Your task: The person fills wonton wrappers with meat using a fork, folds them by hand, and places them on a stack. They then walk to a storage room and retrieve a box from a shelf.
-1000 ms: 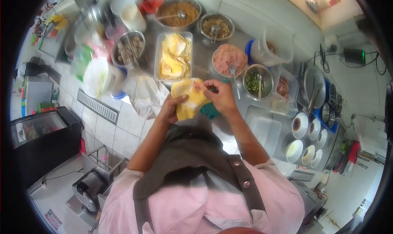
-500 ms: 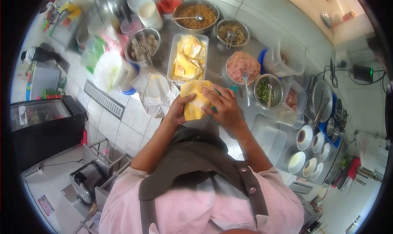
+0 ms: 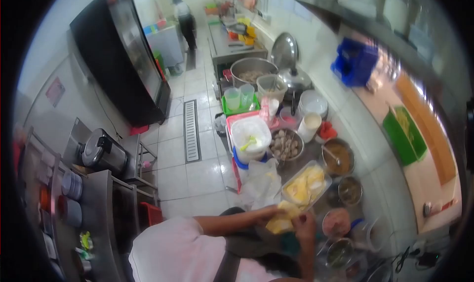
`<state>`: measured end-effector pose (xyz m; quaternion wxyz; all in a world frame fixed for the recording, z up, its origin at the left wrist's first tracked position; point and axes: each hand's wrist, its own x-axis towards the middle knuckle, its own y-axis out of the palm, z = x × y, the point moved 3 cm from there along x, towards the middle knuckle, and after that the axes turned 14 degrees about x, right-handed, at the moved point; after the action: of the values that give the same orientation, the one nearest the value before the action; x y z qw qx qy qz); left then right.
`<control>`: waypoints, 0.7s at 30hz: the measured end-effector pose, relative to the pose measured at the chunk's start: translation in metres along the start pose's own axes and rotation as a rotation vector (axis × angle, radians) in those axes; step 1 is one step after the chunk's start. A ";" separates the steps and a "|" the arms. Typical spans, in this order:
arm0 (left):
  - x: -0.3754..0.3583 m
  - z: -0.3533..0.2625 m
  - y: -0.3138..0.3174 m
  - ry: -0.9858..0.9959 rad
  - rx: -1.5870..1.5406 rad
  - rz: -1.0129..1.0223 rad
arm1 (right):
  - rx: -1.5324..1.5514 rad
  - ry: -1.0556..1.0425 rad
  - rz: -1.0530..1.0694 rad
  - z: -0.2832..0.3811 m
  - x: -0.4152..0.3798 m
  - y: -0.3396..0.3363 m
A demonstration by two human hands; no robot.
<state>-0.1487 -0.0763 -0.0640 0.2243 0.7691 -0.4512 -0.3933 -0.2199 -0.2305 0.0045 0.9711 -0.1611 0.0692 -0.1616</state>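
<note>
My left hand (image 3: 269, 215) is closed round the left side of several yellow dough wrappers (image 3: 280, 225). My right hand (image 3: 304, 225) has its fingers bent against their right edge; motion blur softens the fingertips. Just beyond the hands stands a clear plastic tub (image 3: 328, 187) full of more yellow wrappers (image 3: 307, 182). Crumpled white paper (image 3: 261, 184) lies left of the tub. To the right of my right hand sit pink minced meat (image 3: 336, 222) in a bowl and a metal bowl of chopped greens (image 3: 339, 252).
Behind the tub are a bowl of meatballs (image 3: 286, 145), a bowl of brown food (image 3: 340, 157) and a white bucket (image 3: 251, 134). A tall black fridge (image 3: 116, 60) stands across the tiled aisle (image 3: 173, 183). Another person (image 3: 186, 23) is at the far end.
The camera view has swung left and up, bringing the aisle, fridge and far counter into sight. Both hands still hold the yellow wrappers near the tub.
</note>
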 end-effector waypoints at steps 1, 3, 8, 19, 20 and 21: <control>0.002 0.011 -0.017 0.022 -0.051 0.031 | -0.107 -0.050 0.002 0.007 0.003 0.005; -0.007 0.009 -0.019 -0.004 -0.150 0.008 | -0.184 -0.156 0.055 0.034 0.005 0.016; -0.038 -0.012 -0.018 0.132 -0.265 0.020 | -0.302 -0.543 -0.118 0.059 0.004 0.040; -0.063 -0.017 -0.052 0.184 -0.233 -0.140 | 0.332 -0.283 -0.158 0.073 0.046 0.037; -0.067 -0.019 -0.054 0.210 -0.269 -0.153 | 0.436 -0.177 -0.144 0.061 0.065 0.034; -0.069 -0.021 -0.059 0.229 -0.280 -0.169 | 0.460 -0.209 -0.110 0.045 0.092 0.029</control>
<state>-0.1209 0.0124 -0.0648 0.3451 0.8051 -0.2973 -0.3799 -0.1168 -0.2221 0.0295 0.9738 0.0449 -0.0790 -0.2083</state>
